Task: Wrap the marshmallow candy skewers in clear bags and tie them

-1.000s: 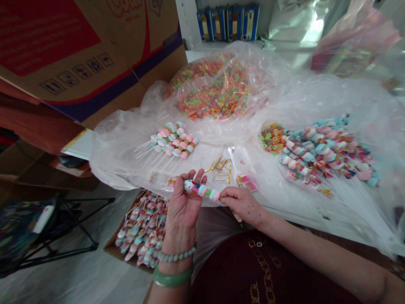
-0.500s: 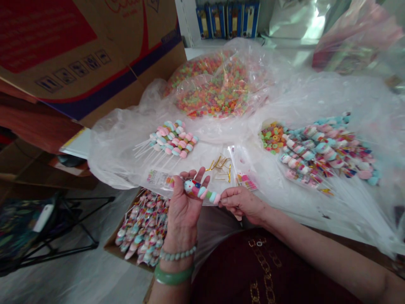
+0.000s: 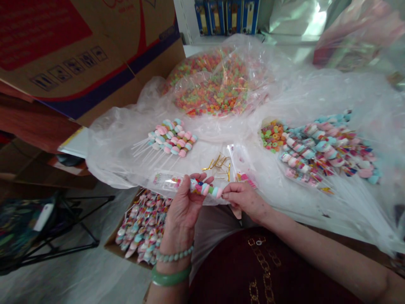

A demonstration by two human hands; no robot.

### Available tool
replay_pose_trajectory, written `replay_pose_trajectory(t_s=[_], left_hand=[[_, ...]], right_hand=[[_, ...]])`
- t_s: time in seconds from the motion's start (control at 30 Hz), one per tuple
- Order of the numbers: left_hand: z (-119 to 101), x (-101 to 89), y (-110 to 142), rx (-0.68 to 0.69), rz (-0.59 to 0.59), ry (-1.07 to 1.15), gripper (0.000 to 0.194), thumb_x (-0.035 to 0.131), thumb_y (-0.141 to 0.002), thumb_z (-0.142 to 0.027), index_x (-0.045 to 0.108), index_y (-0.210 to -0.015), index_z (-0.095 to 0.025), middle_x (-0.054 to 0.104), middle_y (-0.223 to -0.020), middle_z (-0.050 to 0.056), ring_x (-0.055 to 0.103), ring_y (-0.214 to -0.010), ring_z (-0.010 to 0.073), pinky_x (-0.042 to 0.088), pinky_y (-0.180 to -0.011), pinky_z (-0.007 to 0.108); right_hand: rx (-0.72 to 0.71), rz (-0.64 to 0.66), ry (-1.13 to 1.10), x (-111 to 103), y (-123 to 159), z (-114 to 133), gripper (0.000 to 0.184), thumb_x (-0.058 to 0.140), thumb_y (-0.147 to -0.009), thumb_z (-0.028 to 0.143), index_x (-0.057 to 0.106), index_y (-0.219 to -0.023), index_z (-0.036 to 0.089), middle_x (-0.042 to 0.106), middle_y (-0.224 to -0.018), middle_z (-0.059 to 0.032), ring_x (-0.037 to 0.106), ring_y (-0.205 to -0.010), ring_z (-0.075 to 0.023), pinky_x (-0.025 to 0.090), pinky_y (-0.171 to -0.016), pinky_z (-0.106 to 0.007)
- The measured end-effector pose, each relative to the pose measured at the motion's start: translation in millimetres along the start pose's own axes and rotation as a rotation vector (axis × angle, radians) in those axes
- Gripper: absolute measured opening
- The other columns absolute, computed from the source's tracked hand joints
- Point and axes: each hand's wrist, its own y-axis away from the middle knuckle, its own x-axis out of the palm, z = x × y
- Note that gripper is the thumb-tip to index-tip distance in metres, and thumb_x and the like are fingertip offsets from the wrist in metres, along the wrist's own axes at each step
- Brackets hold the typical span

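Note:
Over the front edge of the table, my left hand (image 3: 185, 207) is closed around a clear printed plastic bag (image 3: 166, 180) that stretches out to its left. A marshmallow candy skewer (image 3: 212, 191) in pink, blue and green lies across the left fingers, its left part behind the bag's colourful print. Pinched at the skewer's right end, my right hand (image 3: 245, 200) hides the stick. Just beyond the hands are gold twist ties (image 3: 220, 162) and a stack of flat printed bags (image 3: 242, 166).
Unwrapped candy skewers (image 3: 174, 137) lie at the left, wrapped ones (image 3: 329, 145) at the right beside loose ring candies (image 3: 272, 136). A big bag of ring candies (image 3: 215, 88) sits behind. An open box of wrapped skewers (image 3: 144, 228) stands below, a large carton (image 3: 95, 50) back left.
Both hands have shifted slightly to the right with the skewer. More of the printed bag now shows to the left of my left hand.

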Motion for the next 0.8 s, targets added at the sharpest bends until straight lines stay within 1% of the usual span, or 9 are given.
replay_pose_trajectory(t_s=[0.07,0.17,0.27,0.37,0.47,0.53,0.67,0.73,0.8], left_hand=[[1.0,0.9,-0.7,-0.010,-0.054,-0.010,0.021,0.054,-0.090,-0.027,0.066,-0.082,-0.013,0.071,-0.088,0.010,0.070,-0.087,0.0246,0.056,-0.079,0.037],[1.9,3.5,-2.0,0.014,-0.120,0.007,0.022,0.050,-0.092,-0.024,0.066,-0.084,-0.012,0.071,-0.090,0.012,0.070,-0.086,0.0229,0.056,-0.081,0.037],[1.9,5.1,-3.3,0.036,-0.138,0.037,0.024,0.048,-0.093,-0.026,0.065,-0.083,-0.013,0.071,-0.091,0.011,0.070,-0.090,0.0231,0.056,-0.081,0.037],[2.4,4.4,-3.7,0.021,-0.099,0.061,0.024,0.049,-0.093,-0.028,0.065,-0.083,-0.013,0.071,-0.092,0.011,0.069,-0.093,0.0231,0.056,-0.082,0.038],[2.8,2.6,-2.9,0.017,-0.061,0.058,0.022,0.052,-0.092,-0.029,0.066,-0.085,-0.014,0.072,-0.093,0.010,0.069,-0.093,0.0221,0.055,-0.085,0.036],[2.4,1.5,-1.5,0.003,-0.022,0.032,0.023,0.052,-0.091,-0.031,0.067,-0.085,-0.014,0.072,-0.094,0.011,0.069,-0.092,0.0229,0.055,-0.085,0.037],[0.2,0.2,1.8,-0.027,0.078,-0.030,0.028,0.055,-0.089,-0.038,0.068,-0.083,-0.014,0.072,-0.091,0.011,0.069,-0.091,0.0262,0.055,-0.084,0.040],[-0.3,0.8,2.6,-0.017,0.106,-0.029,0.029,0.055,-0.088,-0.040,0.069,-0.083,-0.015,0.072,-0.090,0.010,0.069,-0.091,0.0267,0.055,-0.084,0.041],[-0.1,2.5,2.7,0.003,0.117,-0.004,0.030,0.054,-0.089,-0.041,0.069,-0.083,-0.016,0.073,-0.092,0.009,0.069,-0.093,0.0266,0.055,-0.085,0.041]], right_hand=[[-0.255,-0.127,0.408,3.8,4.1,-1.3,0.015,0.055,-0.083,0.021,0.058,-0.069,0.018,0.051,-0.059,0.0014,0.043,-0.055,-0.0097,0.027,-0.052,-0.023],[-0.525,-0.093,0.868,5.1,9.3,-3.6,0.020,0.047,-0.089,0.021,0.061,-0.074,0.019,0.059,-0.072,-0.0042,0.048,-0.066,-0.0141,0.029,-0.061,-0.027],[-0.611,-0.033,1.065,4.4,11.8,-4.2,0.023,0.041,-0.093,0.020,0.062,-0.083,0.018,0.060,-0.075,-0.0075,0.048,-0.068,-0.0166,0.030,-0.063,-0.029],[-0.591,-0.090,1.065,6.0,12.5,-2.5,0.023,0.041,-0.092,0.018,0.063,-0.085,0.017,0.061,-0.079,-0.0094,0.050,-0.073,-0.0183,0.032,-0.066,-0.031],[-0.436,-0.154,0.805,9.3,11.3,1.1,0.017,0.047,-0.088,0.017,0.061,-0.076,0.018,0.059,-0.074,-0.0058,0.049,-0.070,-0.0161,0.033,-0.064,-0.029],[-0.199,-0.079,0.447,9.1,8.4,3.9,0.014,0.053,-0.083,0.018,0.057,-0.069,0.018,0.052,-0.062,-0.0008,0.043,-0.058,-0.0119,0.030,-0.055,-0.024],[0.342,0.340,-0.391,-1.4,-1.4,6.7,0.006,0.057,-0.077,0.020,0.054,-0.074,0.016,0.033,-0.048,0.0092,0.017,-0.040,-0.0044,0.014,-0.040,-0.018],[0.494,0.515,-0.652,-7.0,-4.8,4.4,0.008,0.058,-0.076,0.020,0.052,-0.074,0.015,0.028,-0.047,0.0114,0.010,-0.040,-0.0031,0.009,-0.038,-0.016],[0.573,0.612,-0.780,-9.7,-5.7,-0.3,0.010,0.059,-0.076,0.019,0.050,-0.073,0.014,0.027,-0.047,0.0119,0.009,-0.040,-0.0025,0.008,-0.038,-0.014]])
